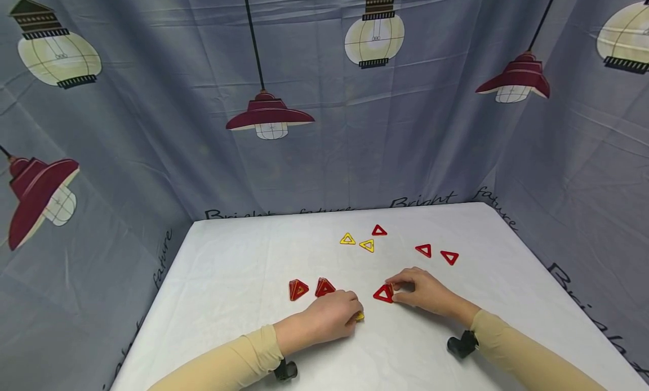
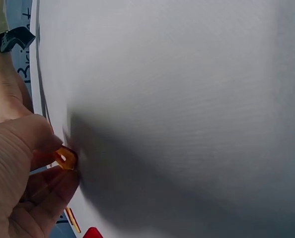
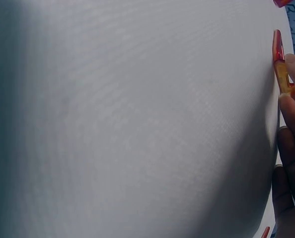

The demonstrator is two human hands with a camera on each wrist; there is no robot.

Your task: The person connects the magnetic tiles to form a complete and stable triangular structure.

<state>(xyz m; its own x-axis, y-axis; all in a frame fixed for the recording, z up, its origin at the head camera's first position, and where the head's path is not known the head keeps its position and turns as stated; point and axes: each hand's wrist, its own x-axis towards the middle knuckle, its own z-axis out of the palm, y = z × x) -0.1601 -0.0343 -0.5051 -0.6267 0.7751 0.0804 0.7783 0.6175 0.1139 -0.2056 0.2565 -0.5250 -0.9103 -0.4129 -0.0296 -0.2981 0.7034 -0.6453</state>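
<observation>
Between the thumb and fingers of my left hand (image 1: 324,319) is a small yellow triangle (image 1: 359,316), which looks orange (image 2: 69,159) in the left wrist view. The hand covers most of it in the head view. My right hand (image 1: 423,291), to the right, pinches a red triangle frame (image 1: 383,293) at its right edge, close to the white tabletop. In the right wrist view a yellow-orange piece (image 3: 282,74) shows at those fingertips, adjoining the red piece (image 3: 277,43). Just beyond the left hand sits a red pyramid-like piece (image 1: 324,287), partly overlapped by it.
Another red pyramid-like piece (image 1: 298,289) stands farther left. Toward the back of the white table (image 1: 243,256) lie two yellow triangles (image 1: 347,239) and a red triangle (image 1: 378,231). Two more red triangles (image 1: 449,257) lie at the back right. A patterned grey curtain (image 1: 324,165) surrounds the table.
</observation>
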